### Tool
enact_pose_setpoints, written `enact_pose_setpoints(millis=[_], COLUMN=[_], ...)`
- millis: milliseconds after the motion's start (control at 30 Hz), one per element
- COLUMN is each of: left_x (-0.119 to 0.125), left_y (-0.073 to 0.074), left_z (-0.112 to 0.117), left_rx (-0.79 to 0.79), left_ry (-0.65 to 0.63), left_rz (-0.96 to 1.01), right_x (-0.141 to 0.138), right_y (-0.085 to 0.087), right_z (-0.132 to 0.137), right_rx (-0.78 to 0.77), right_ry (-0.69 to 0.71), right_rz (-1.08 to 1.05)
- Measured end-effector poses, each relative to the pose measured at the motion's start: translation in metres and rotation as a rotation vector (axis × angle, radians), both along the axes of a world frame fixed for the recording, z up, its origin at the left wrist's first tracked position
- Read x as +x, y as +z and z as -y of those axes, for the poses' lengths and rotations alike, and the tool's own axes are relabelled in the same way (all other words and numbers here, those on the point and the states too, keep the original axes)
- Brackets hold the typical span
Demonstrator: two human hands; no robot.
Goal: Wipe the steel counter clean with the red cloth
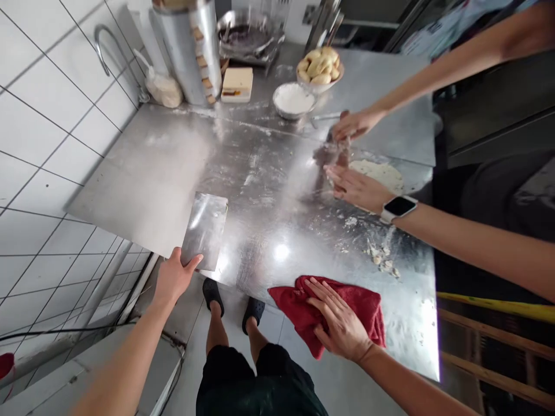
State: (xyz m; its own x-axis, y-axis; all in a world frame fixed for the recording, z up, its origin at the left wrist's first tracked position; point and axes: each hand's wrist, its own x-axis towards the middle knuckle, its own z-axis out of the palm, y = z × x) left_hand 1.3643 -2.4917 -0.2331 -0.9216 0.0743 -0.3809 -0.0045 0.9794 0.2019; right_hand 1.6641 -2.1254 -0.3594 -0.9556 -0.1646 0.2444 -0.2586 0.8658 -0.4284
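on the floured steel table point(143, 173), your left hand point(173, 277) pinches a steel bench scraper point(203, 231) at its near edge; your right hand point(340, 320) lies spread on a red towel point(359, 306). flour could make the scraper slip.

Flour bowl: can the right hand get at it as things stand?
Probably yes, but a long stretch. The right hand on the red towel has open steel tabletop up to the flour bowl; a co-worker's hands sit close beside that line.
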Motion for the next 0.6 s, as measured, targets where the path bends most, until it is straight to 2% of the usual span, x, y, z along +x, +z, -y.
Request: enact_pose_setpoints(millis=[67, 133, 167, 233, 300, 367, 400, 467, 500, 567, 600], left_x=[-0.02, -0.049, -0.065, -0.095, -0.122, -0.146, -0.156, -0.175, -0.183, -0.198, -0.205], left_y=[0.004, 0.005, 0.004, -0.001, -0.008, -0.013, -0.014, -0.015, -0.014, -0.012, -0.011], left_z=[-0.001, 0.005, 0.011, 0.028, 0.047, 0.067, 0.077, 0.096, 0.103, 0.115, 0.118], left_rx=[-0.084, -0.137, -0.147, -0.14, -0.134, -0.146, -0.158, -0.193, -0.214, -0.251, -0.26], left_ry=[-0.046, -0.019, 0.02, 0.127, 0.236, 0.317, 0.343, 0.388, 0.404, 0.413, 0.404], left_rz=[-0.11, -0.194, -0.22, -0.222, -0.204, -0.185, -0.179, -0.161, -0.154, -0.151, -0.15], right_x=[-0.007, -0.028, -0.046, -0.096, -0.161, -0.233, -0.266, -0.32, -0.337, -0.341, -0.327], right_y=[0.007, 0.013, 0.015, 0.016, 0.019, 0.027, 0.033, 0.045, 0.05, 0.053, 0.051], right_z=[0.019, 0.056, 0.08, 0.135, 0.188, 0.226, 0.237, 0.24, 0.232, 0.202, 0.182], right_rx=[0.106, 0.183, 0.166, 0.026, -0.161, -0.309, -0.353, -0.389, -0.392, -0.381, -0.362], right_ry=[-0.113, -0.199, -0.2, -0.208, -0.144, -0.065, -0.03, -0.01, -0.009, -0.083, -0.153], right_rz=[0.043, 0.112, 0.141, 0.195, 0.203, 0.178, 0.161, 0.129, 0.131, 0.172, 0.211])
